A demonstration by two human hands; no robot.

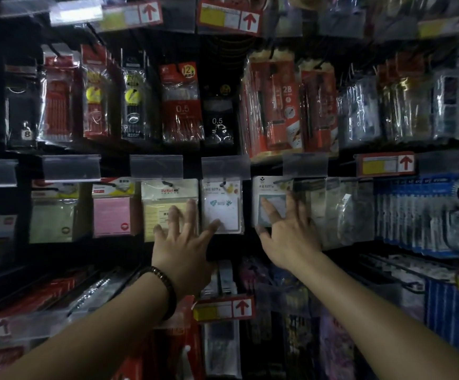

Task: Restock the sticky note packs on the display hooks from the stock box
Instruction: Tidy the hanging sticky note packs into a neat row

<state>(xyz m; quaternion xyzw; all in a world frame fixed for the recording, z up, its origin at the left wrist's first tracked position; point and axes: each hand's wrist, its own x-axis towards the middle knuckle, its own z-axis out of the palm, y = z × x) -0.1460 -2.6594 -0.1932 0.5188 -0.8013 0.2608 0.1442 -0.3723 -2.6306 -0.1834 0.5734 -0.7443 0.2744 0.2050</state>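
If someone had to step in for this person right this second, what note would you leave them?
Left hand: open, fingers spread over the yellow pack, thumb by the white pack.
Right hand: open, fingers spread over the pale blue pack.
Both hold nothing. All three packs hang on hooks in one row.
Stock box: out of view.
Done: cannot tell how many were added.
Left: probably fetch more packs and hang them.

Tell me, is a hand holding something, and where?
Nothing is held. The left hand spreads straight fingers over the yellow sticky note pack, and the right hand over the pale blue pack; neither grips.
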